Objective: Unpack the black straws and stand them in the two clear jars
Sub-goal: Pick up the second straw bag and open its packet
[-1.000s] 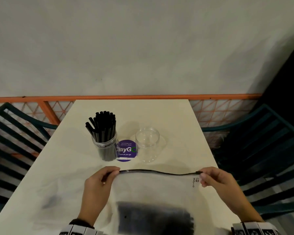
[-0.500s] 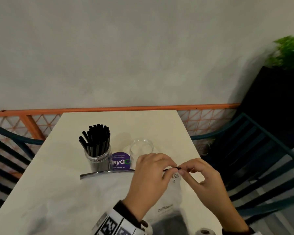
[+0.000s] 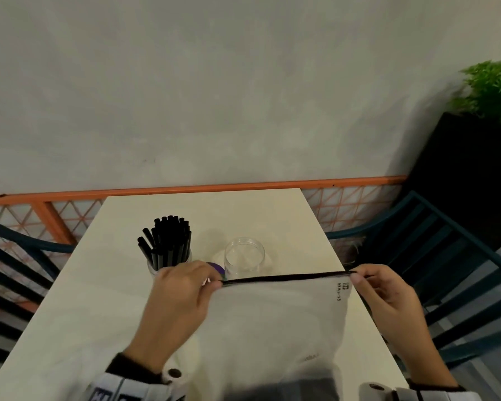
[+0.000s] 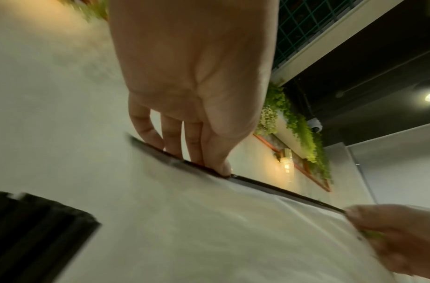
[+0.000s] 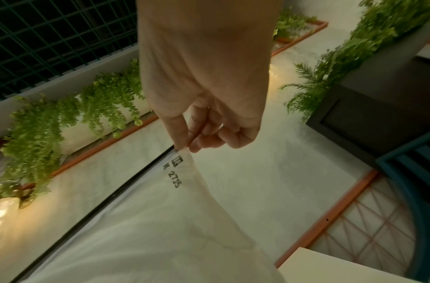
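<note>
A translucent zip bag (image 3: 272,319) hangs over the near edge of the table, its black zip strip (image 3: 287,277) stretched level. My left hand (image 3: 216,282) pinches the strip near its middle; in the left wrist view the left hand (image 4: 216,170) has its fingertips lined along it. At the right corner, my right hand (image 3: 355,276) pinches the bag, also seen as the right hand (image 5: 185,148). Black straws (image 4: 39,229) lie dark at the bag's bottom. A clear jar (image 3: 168,264) full of black straws stands behind my left hand. The second clear jar (image 3: 245,256) stands empty beside it.
A purple round sticker (image 3: 218,267) lies between the jars on the cream table (image 3: 99,314). Teal slatted chairs flank it, left (image 3: 12,270) and right (image 3: 446,270). An orange rail (image 3: 214,187) and grey wall run behind. A black planter (image 3: 475,169) stands far right.
My left hand, which met the right hand at the zip's right end half a second ago, has slid back left along the strip. The right hand still holds the corner.
</note>
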Demonstrator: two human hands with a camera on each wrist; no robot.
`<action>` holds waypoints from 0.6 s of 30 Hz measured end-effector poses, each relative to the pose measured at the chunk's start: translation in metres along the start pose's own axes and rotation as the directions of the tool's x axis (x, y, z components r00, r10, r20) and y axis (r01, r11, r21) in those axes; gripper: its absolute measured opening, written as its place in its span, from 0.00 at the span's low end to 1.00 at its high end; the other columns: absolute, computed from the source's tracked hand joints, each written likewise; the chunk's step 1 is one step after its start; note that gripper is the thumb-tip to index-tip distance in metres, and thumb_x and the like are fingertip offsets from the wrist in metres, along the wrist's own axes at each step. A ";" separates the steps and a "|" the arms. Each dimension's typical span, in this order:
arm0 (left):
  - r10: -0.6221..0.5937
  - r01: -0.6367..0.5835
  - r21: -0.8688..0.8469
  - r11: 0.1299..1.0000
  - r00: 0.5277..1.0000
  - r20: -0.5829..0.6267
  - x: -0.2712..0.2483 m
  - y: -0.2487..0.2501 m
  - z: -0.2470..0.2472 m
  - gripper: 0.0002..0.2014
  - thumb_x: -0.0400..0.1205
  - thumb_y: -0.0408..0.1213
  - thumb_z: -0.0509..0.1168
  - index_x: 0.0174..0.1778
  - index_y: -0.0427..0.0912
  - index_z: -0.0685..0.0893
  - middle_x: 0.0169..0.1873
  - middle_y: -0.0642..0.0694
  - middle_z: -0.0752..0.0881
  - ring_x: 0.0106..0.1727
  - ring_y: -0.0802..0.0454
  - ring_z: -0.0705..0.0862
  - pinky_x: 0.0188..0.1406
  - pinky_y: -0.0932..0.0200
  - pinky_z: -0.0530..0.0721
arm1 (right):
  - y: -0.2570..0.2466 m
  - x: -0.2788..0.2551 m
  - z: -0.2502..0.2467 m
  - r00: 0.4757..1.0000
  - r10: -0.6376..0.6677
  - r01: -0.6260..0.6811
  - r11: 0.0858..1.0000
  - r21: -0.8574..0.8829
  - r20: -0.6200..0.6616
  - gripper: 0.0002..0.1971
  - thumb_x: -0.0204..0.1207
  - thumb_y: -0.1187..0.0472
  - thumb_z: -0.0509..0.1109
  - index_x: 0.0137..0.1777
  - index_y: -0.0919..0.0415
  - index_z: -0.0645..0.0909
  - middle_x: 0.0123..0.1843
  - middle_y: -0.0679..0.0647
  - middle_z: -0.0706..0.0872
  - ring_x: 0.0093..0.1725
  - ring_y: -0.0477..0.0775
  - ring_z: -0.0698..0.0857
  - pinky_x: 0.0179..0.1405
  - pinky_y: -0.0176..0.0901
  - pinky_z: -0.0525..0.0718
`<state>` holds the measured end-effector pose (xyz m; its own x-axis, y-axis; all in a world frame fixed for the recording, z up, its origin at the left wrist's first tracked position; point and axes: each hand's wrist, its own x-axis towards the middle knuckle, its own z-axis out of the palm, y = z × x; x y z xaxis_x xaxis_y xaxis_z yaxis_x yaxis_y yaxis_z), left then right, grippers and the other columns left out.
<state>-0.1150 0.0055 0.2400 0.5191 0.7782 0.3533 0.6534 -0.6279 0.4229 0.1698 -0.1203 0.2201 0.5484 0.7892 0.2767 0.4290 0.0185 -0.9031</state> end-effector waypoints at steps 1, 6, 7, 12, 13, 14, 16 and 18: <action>-0.034 0.034 -0.003 0.999 0.999 -0.011 -0.003 -0.010 -0.006 0.10 0.75 0.48 0.58 0.36 0.51 0.83 0.34 0.60 0.86 0.35 0.61 0.81 0.36 0.55 0.79 | 0.000 0.000 -0.002 1.000 0.026 -0.026 0.999 0.029 -0.004 0.09 0.76 0.65 0.68 0.40 0.49 0.83 0.40 0.54 0.87 0.37 0.50 0.84 0.36 0.41 0.85; -0.252 0.243 -0.178 0.954 0.967 -0.030 -0.012 -0.024 -0.015 0.09 0.78 0.30 0.66 0.38 0.50 0.79 0.36 0.59 0.82 0.35 0.59 0.83 0.31 0.75 0.76 | -0.005 -0.001 0.004 0.996 0.085 -0.088 0.983 0.163 0.024 0.06 0.78 0.68 0.65 0.43 0.59 0.82 0.29 0.55 0.85 0.27 0.46 0.81 0.28 0.30 0.83; -0.288 0.276 -0.249 0.928 0.957 -0.016 -0.013 -0.021 -0.012 0.09 0.78 0.30 0.66 0.37 0.49 0.78 0.35 0.56 0.83 0.36 0.60 0.83 0.31 0.77 0.76 | -0.006 -0.002 0.007 0.995 0.090 -0.095 0.976 0.198 0.033 0.06 0.78 0.68 0.64 0.43 0.60 0.82 0.30 0.55 0.86 0.30 0.49 0.84 0.31 0.32 0.86; -0.441 0.388 -0.422 0.819 0.897 -0.033 -0.010 0.001 0.010 0.11 0.73 0.42 0.72 0.35 0.43 0.76 0.30 0.48 0.83 0.28 0.53 0.79 0.28 0.72 0.75 | -0.014 -0.005 0.021 0.991 0.096 -0.110 0.982 0.157 0.092 0.05 0.70 0.65 0.75 0.36 0.60 0.81 0.29 0.57 0.84 0.31 0.52 0.82 0.31 0.32 0.83; -0.449 0.391 -0.394 0.832 0.891 -0.064 -0.008 0.002 0.015 0.13 0.72 0.43 0.72 0.35 0.42 0.75 0.30 0.47 0.82 0.28 0.52 0.78 0.27 0.70 0.74 | -0.014 -0.005 0.023 0.992 0.103 -0.112 0.987 0.119 0.079 0.07 0.68 0.64 0.77 0.34 0.60 0.80 0.27 0.56 0.83 0.29 0.50 0.80 0.29 0.31 0.80; -0.452 0.391 -0.368 0.844 0.887 -0.093 -0.007 0.002 0.019 0.12 0.73 0.43 0.72 0.36 0.42 0.75 0.31 0.47 0.81 0.30 0.53 0.77 0.26 0.69 0.73 | -0.014 -0.005 0.024 0.992 0.110 -0.115 0.990 0.081 0.060 0.09 0.68 0.64 0.77 0.33 0.60 0.79 0.27 0.55 0.82 0.28 0.49 0.78 0.27 0.30 0.79; -0.445 0.386 -0.346 0.855 0.889 -0.108 -0.004 -0.001 0.021 0.08 0.74 0.39 0.71 0.38 0.45 0.76 0.36 0.47 0.80 0.35 0.55 0.78 0.31 0.70 0.72 | -0.014 -0.004 0.023 0.992 0.123 -0.124 0.992 0.031 0.028 0.08 0.68 0.66 0.77 0.34 0.60 0.79 0.29 0.56 0.83 0.27 0.46 0.77 0.26 0.27 0.78; -0.418 0.373 -0.340 0.864 0.906 -0.067 -0.004 -0.003 0.018 0.10 0.74 0.34 0.70 0.40 0.52 0.77 0.40 0.50 0.78 0.37 0.57 0.79 0.34 0.72 0.72 | -0.012 -0.002 0.019 0.989 0.147 -0.147 0.989 0.010 0.009 0.07 0.69 0.70 0.75 0.36 0.59 0.81 0.33 0.56 0.85 0.30 0.46 0.80 0.30 0.28 0.80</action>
<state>-0.1089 0.0050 0.2221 0.1603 0.9666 0.1998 0.5707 -0.2559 0.7803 0.1500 -0.1101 0.2244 0.5993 0.7886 0.1379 0.3362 -0.0916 -0.9373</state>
